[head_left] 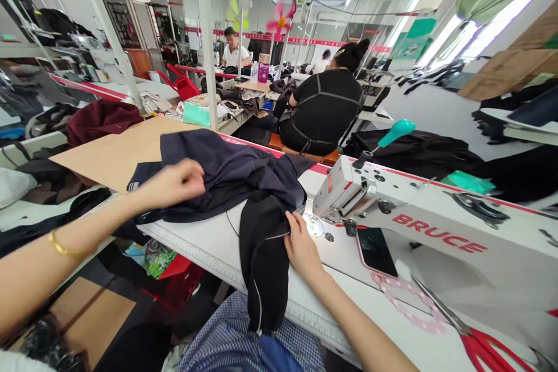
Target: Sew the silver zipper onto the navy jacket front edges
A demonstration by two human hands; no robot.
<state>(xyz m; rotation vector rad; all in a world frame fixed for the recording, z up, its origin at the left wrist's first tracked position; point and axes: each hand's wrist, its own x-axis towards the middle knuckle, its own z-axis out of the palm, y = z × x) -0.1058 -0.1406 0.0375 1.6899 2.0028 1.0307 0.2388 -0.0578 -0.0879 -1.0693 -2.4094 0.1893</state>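
Observation:
A dark navy and black garment (218,157) is bunched on the white sewing table, its black zippered part (265,256) hanging over the front edge towards my lap. Metal zipper teeth show along two stretches of that part. My right hand (301,247) pinches the black cloth's right edge beside the zipper, just left of the needle plate (314,225). Slightly blurred, my left hand (179,183) is raised over the garment's left side with its fingers curled closed; whatever is in them, if anything, is hidden. The sewing machine (418,226) stands to the right.
On the machine bed lie a phone (377,251), a pink dotted ring (412,302) and red-handled scissors (479,343). Brown board (108,154) and maroon cloth (102,122) are at the left. A person in black (325,107) sits ahead with their back to me.

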